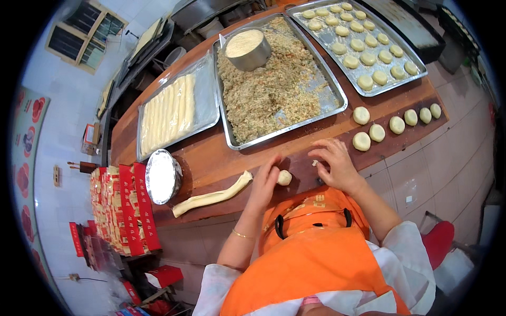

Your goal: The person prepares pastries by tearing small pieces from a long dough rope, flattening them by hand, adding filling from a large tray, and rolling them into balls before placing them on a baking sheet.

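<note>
A small round dough ball [284, 178] sits on the near edge of the wooden table, between my two hands. My left hand [266, 178] is just left of it, fingers lightly bent and apart, with the thumb side close against the ball; whether they touch I cannot tell. To the right, my right hand [335, 163] hovers with thumb and fingers spread, and a tiny scrap of dough [315, 163] shows by the thumb tip. A long dough strip [213, 196] lies left of my left hand. Several filled-looking round buns [361, 141] stand in a loose group at the right.
Behind my hands is a tray of crumbly filling [263, 100] with a metal bowl [247, 49] on it. Plastic-covered dough rolls [169, 108] fill a left tray; flattened buns [368, 58] line a right tray. A foil-like round bowl [163, 176] and red-and-gold packages [124, 208] are at left.
</note>
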Action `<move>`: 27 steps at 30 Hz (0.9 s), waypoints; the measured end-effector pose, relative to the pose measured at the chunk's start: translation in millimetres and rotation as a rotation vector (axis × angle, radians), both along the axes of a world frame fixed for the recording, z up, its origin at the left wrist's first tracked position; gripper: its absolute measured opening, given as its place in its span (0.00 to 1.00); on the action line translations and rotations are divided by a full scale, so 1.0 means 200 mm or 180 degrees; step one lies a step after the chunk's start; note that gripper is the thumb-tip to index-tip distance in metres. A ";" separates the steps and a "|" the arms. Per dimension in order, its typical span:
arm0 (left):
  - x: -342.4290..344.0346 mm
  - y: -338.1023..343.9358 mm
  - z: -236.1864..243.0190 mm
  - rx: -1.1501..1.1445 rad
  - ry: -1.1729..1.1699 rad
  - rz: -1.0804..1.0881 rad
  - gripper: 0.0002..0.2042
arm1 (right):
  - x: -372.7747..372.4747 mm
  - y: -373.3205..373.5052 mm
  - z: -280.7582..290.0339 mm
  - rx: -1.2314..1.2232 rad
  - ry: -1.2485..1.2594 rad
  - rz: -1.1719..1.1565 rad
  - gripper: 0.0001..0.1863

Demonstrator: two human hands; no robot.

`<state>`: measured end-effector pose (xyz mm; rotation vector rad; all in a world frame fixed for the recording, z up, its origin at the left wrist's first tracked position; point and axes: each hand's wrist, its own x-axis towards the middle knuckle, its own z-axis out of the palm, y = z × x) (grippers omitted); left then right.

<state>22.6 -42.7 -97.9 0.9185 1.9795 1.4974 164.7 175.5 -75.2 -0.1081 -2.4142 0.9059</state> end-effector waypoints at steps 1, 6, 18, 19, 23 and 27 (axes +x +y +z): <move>-0.04 0.02 -0.01 0.0188 -0.0298 0.0061 0.24 | 0.01 0.01 0.01 -0.0055 0.0067 -0.0066 0.16; -0.10 0.33 0.06 -0.1251 0.2702 -0.0021 0.31 | 0.07 0.08 0.01 -0.0291 0.0334 -0.0200 0.15; -0.01 0.40 0.02 -0.2030 0.3206 0.0060 0.36 | 0.14 0.15 -0.04 -0.0738 0.0559 -0.0380 0.14; -0.01 0.39 0.01 -0.2057 0.3213 0.0076 0.36 | 0.14 0.16 -0.03 -0.0732 0.0568 -0.0386 0.14; -0.04 0.38 -0.04 -0.2015 0.3242 0.0113 0.37 | 0.14 0.18 -0.01 -0.0672 0.0595 -0.0396 0.14; -0.05 0.37 -0.05 -0.1990 0.3266 0.0129 0.38 | 0.16 0.19 0.03 -0.0641 0.0567 -0.0387 0.13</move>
